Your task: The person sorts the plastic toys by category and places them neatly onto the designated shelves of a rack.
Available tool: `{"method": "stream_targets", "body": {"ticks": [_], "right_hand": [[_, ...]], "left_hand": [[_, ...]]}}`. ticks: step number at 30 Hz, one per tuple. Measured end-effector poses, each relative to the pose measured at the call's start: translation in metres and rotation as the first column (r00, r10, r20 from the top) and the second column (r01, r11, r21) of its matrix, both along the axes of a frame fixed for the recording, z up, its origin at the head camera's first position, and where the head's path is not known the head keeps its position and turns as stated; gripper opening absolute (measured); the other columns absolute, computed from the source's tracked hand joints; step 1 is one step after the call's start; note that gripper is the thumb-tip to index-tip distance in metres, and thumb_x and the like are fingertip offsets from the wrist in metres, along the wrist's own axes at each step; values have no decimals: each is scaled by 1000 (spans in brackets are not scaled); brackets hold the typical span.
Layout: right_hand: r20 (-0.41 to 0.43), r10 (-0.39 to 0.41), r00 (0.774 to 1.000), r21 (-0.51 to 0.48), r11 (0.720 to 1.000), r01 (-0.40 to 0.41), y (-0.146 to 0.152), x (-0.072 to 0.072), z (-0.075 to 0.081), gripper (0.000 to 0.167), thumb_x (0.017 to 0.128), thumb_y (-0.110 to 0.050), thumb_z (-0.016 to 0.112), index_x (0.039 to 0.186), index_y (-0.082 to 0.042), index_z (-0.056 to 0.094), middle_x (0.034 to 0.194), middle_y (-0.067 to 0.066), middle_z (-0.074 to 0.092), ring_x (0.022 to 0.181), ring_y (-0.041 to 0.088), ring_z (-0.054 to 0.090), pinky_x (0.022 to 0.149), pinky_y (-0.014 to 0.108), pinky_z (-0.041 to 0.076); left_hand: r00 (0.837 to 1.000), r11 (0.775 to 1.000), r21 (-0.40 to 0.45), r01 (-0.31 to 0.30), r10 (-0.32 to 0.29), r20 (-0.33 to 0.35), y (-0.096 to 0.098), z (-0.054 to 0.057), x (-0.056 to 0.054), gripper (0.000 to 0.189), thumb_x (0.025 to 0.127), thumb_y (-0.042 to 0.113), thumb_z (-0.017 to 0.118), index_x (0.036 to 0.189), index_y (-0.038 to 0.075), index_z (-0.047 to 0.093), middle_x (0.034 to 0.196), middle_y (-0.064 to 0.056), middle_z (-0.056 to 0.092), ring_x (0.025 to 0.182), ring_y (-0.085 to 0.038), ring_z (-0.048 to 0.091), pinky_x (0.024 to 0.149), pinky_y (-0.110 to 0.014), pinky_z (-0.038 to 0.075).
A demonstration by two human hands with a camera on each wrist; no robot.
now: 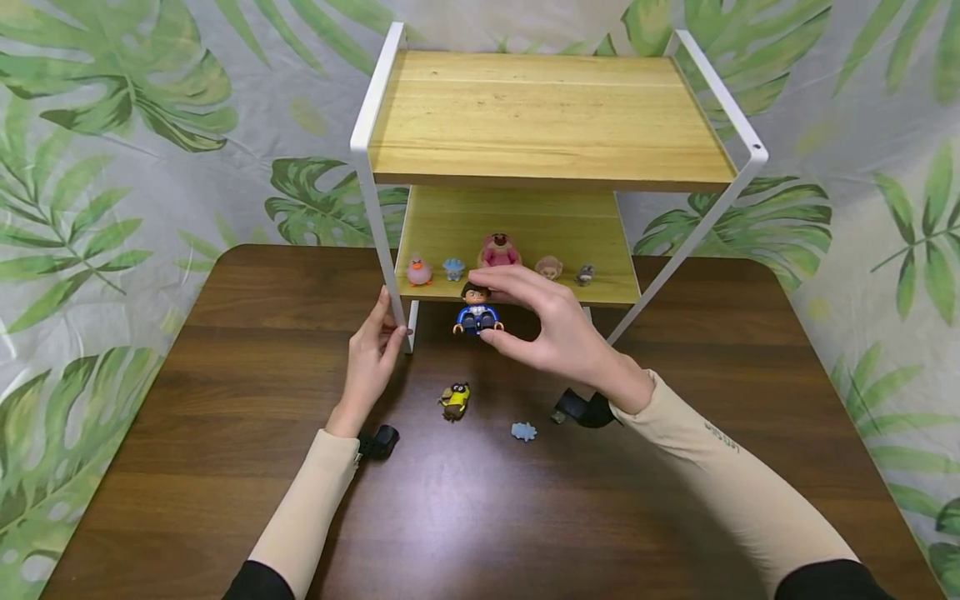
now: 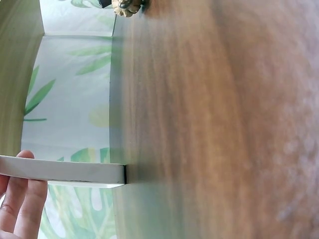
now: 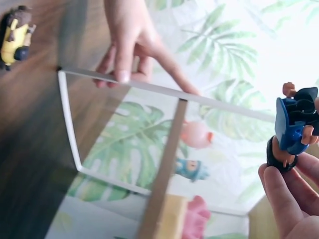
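My right hand (image 1: 557, 323) holds a toy figure (image 1: 477, 310) with dark hair and a blue jacket between thumb and fingers, in front of the lower shelf board (image 1: 517, 212). In the right wrist view, fingertips grip the figure (image 3: 291, 127) at its head. My left hand (image 1: 371, 354) grips the white front left leg (image 1: 380, 225) of the shelf unit; in the left wrist view its fingers (image 2: 30, 204) reach behind the white leg (image 2: 75, 171). On the lower board stand a pink duck (image 1: 418, 271), a blue figure (image 1: 453, 268) and a pink bear (image 1: 499, 250).
A round-faced figure (image 1: 549, 267) and a small grey figure (image 1: 585, 274) stand further right on that board. On the brown table (image 1: 247, 375) lie a yellow-and-brown figure (image 1: 455, 402) and a light blue piece (image 1: 523, 431). The upper board (image 1: 540, 117) overhangs the lower one.
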State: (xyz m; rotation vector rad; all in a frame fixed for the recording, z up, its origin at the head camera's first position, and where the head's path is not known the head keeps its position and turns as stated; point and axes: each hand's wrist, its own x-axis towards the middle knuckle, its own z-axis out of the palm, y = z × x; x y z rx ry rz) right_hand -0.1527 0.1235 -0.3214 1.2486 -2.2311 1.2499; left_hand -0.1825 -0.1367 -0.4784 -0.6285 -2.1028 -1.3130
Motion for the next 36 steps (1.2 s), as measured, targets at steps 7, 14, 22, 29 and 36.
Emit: {"method": "stream_targets", "body": {"ticks": [7, 14, 22, 29, 36], "right_hand": [[-41, 35, 999, -37, 999, -36, -1, -2, 19, 54, 77, -2, 77, 126, 6, 57, 127, 15, 58, 116, 22, 55, 96, 31, 47], [-38, 83, 996, -82, 993, -86, -3, -4, 36, 54, 75, 6, 77, 125, 9, 57, 125, 17, 57, 109, 22, 59, 91, 33, 51], [-144, 63, 988, -44, 997, -69, -5, -9, 55, 52, 76, 0, 78, 123, 8, 59, 124, 15, 59, 108, 17, 58, 84, 28, 52], [-180, 77, 981, -57, 994, -89, -9, -12, 68, 51, 76, 2, 77, 123, 10, 58, 123, 18, 59, 108, 19, 58, 90, 32, 51], [-168, 92, 981, -82, 991, -107, -15, -13, 83, 53, 75, 6, 78, 123, 12, 56, 121, 20, 59, 109, 20, 59, 94, 32, 49]], "left_hand": [[1000, 1000, -4, -3, 3, -13, 1, 0, 0, 92, 88, -11, 61, 150, 46, 23, 82, -18, 57, 72, -28, 62, 65, -43, 57], [1000, 1000, -10, 1, -1, 16, 0, 0, 0, 94, 88, -10, 61, 149, 48, 20, 82, -18, 57, 73, -29, 63, 66, -44, 57], [1000, 1000, -19, -4, 4, 14, -1, 1, 0, 94, 88, -9, 62, 150, 47, 20, 82, -17, 57, 72, -28, 62, 64, -45, 57], [1000, 1000, -21, -12, 12, 17, -1, 1, 1, 94, 87, -10, 62, 150, 47, 21, 83, -18, 57, 72, -29, 61, 62, -47, 57], [1000, 1000, -20, -17, 18, 17, 0, 1, 1, 93, 88, -10, 61, 150, 47, 21, 83, -18, 58, 72, -31, 62, 62, -49, 57]]}}
